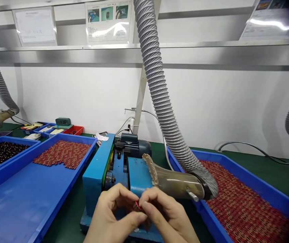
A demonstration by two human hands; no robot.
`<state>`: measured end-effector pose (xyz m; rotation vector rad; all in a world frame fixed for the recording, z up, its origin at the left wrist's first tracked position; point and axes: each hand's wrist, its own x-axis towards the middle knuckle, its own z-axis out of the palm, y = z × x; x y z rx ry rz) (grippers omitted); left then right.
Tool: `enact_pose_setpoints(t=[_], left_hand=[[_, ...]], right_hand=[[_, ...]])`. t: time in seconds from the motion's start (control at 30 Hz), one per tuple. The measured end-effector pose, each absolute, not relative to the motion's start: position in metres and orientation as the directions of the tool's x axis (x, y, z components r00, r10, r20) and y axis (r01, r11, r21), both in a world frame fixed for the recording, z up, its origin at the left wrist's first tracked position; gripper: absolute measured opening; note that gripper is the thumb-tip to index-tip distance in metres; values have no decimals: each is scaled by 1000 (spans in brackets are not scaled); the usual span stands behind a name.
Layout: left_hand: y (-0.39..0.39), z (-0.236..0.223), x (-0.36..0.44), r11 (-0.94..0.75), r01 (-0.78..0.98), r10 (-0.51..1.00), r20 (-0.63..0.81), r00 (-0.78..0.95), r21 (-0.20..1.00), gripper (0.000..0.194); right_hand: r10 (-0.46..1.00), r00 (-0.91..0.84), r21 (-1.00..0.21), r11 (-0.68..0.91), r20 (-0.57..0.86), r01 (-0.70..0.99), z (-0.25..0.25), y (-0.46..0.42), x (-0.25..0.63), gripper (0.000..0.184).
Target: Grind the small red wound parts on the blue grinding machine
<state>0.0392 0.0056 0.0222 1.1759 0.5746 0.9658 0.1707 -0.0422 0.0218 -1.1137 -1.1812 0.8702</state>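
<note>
At the front of a blue belt-driven machine point(138, 172), my left hand point(116, 216) pinches a small coil with red windings point(137, 205) between thumb and fingertips. My right hand point(163, 212) meets it from the other side, its thumb and forefinger closed on the same coil. Fingers cover most of the piece, so its full shape is hidden. Just beyond the hands, a translucent duct nozzle point(178, 182) points at the machine's blue housing. A grey ribbed hose point(157, 74) runs up from that nozzle.
On the right, a blue tray point(256, 189) holds many red ring-shaped coils point(245, 202). The left blue tray point(20, 202) has similar coils point(63, 153) at its far end. Beside it, another tray point(32, 141) contains dark parts point(2, 153). A motor point(139, 146) sits behind the machine.
</note>
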Motion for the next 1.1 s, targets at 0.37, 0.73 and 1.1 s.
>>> enact_pose_setpoints(t=[0.37,0.73,1.1], left_hand=[[13,18,37,250,-484,753,146,642,838,35],[17,15,36,303,-479,722,130,680,824,34],[15,17,36,339,-470,731,86,676,815,31]], right_hand=[[942,262,-845,310,211,-435,16,-31,152,28],[927,279,-895,332,250,-299,20,-35,153,33],[954,213,-917,268,210,-296,17,-34,152,40]])
